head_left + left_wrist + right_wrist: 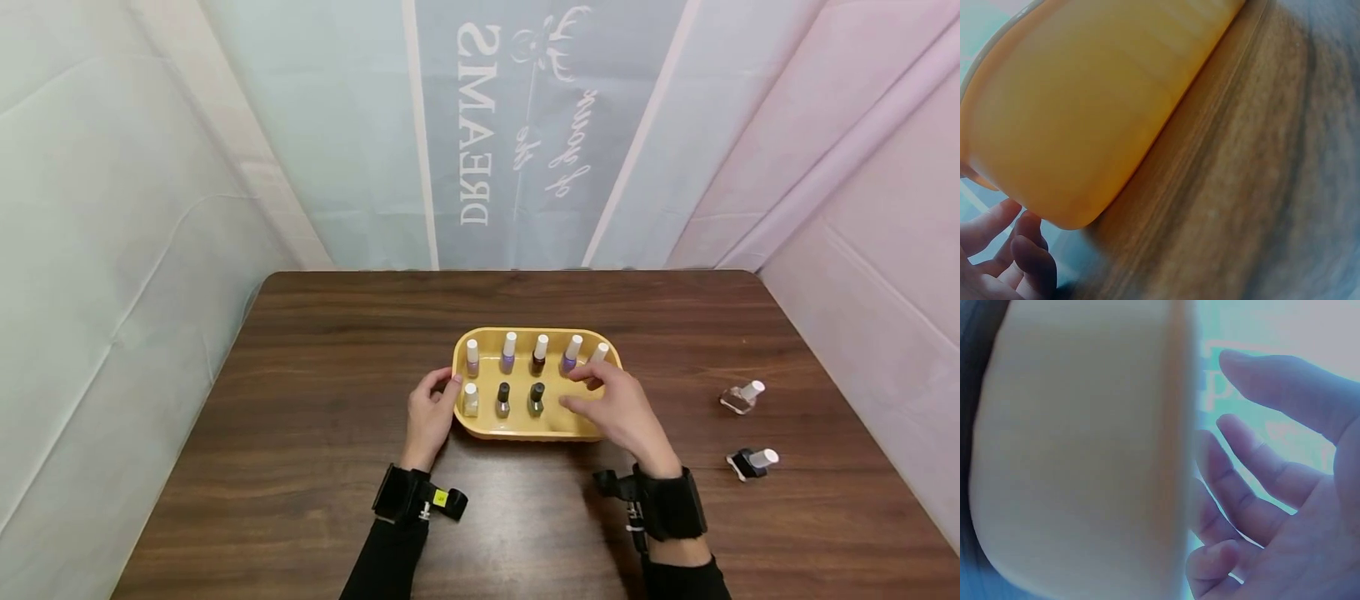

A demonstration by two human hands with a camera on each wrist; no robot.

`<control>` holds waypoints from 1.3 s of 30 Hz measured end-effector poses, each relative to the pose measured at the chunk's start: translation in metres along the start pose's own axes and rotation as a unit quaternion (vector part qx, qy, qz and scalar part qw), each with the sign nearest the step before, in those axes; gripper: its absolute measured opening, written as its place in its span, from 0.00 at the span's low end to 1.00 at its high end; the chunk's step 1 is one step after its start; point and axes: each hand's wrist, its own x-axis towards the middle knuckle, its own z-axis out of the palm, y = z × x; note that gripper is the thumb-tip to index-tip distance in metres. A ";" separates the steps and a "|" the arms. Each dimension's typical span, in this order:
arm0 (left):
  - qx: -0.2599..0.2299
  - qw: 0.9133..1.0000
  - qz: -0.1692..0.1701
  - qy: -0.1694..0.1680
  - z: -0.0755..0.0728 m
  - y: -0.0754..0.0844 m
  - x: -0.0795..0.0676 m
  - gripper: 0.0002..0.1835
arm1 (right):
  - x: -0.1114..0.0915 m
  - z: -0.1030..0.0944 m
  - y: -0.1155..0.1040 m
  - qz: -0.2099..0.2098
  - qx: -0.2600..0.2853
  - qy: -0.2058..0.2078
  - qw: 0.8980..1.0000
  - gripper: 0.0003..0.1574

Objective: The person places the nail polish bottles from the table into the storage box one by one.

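Observation:
A yellow tray (555, 427) sits on the table with several nail polish bottles upright in two rows. White-capped ones, such as the purple nail polish bottle (508, 354), fill the back row. In front are a pale white-capped nail polish bottle (470, 400) and two black-capped nail polish bottles (503, 402). My left hand (431, 417) holds the tray's left end, thumb at the rim and fingers outside. Over the tray's right part hovers my right hand (618, 408), thumb and fingers apart with nothing between them. It partly hides the back-right nail polish bottle (600, 352).
Two white-capped nail polish bottles lie on their sides at the table's right, one brownish (738, 400) and one black (750, 463). The wooden table (337, 375) meets a printed cloth backdrop (375, 167) at its far edge.

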 end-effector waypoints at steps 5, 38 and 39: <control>0.017 1.000 0.001 0.000 -0.004 0.025 -0.010 0.18 | -0.012 -0.022 0.002 0.000 0.003 0.037 0.999 0.25; 0.019 1.000 -0.016 -0.003 -0.001 0.001 -0.003 0.21 | -0.121 -0.132 0.176 0.090 0.066 0.016 0.994 0.31; 0.019 1.000 -0.016 -0.005 0.000 0.001 -0.003 0.21 | -0.121 -0.130 0.178 0.095 0.068 0.014 0.993 0.31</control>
